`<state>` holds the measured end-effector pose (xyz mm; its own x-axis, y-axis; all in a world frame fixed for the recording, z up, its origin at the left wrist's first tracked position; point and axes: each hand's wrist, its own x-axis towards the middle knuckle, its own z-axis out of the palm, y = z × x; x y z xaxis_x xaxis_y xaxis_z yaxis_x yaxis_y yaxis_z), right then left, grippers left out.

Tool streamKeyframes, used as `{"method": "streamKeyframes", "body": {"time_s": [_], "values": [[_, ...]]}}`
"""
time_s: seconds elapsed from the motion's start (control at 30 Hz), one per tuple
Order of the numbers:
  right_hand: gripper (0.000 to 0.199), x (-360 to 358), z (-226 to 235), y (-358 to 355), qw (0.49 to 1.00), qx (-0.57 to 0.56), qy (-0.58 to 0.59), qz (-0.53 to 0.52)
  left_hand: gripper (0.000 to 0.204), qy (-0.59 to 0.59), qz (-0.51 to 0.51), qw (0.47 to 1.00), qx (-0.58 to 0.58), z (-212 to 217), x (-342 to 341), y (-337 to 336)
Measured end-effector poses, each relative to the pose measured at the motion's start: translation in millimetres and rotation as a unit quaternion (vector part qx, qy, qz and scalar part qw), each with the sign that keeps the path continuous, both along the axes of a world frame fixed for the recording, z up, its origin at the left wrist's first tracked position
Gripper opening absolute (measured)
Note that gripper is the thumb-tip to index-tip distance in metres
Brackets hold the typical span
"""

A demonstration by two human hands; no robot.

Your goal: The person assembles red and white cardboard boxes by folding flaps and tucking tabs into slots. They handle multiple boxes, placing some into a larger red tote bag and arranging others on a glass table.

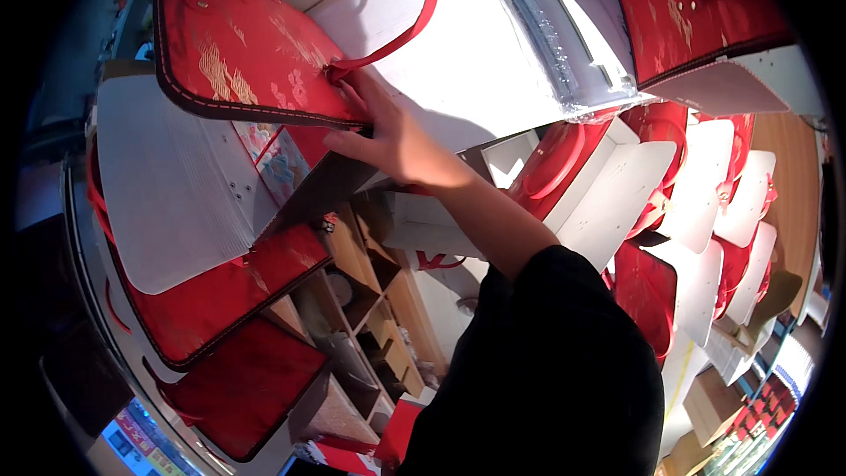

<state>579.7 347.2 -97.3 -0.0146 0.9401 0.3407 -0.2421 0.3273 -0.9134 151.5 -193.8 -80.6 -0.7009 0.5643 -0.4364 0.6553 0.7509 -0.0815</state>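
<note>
My right hand (pixel 392 137) reaches up from a black sleeve (pixel 564 370) toward the upper left. It pinches the dark stitched lower corner of a red gift box's patterned flap (pixel 238 48). The thumb lies below the edge, and the fingers are above it, next to where a red loop handle (pixel 432 0) joins the flap. A broad white inner panel (pixel 467 44) of a box lies right beside the hand, brightly lit. My left hand does not show.
Below left, more red boxes (pixel 233 300) are stacked, with a white panel (pixel 176 185) over them. Rows of open red-and-white boxes (pixel 608 194) stand at right. Clear plastic wrap (pixel 538 26) lies at the top. Wooden shelving (pixel 366 300) is under my arm.
</note>
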Motion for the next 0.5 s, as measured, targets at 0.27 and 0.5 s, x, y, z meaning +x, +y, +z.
{"method": "streamKeyframes", "body": {"time_s": [0.27,0.5], "values": [[0.077,-10.5,-2.7,-9.8,0.994,-0.035,-0.048,-0.093,0.028,0.014,-0.020,1.000,-0.003,10.4,0.0,6.3],[0.079,-6.7,-5.3,-5.9,0.992,-0.016,-0.063,-0.105,0.028,0.014,-0.029,0.999,0.004,11.0,2.6,2.1]]}}
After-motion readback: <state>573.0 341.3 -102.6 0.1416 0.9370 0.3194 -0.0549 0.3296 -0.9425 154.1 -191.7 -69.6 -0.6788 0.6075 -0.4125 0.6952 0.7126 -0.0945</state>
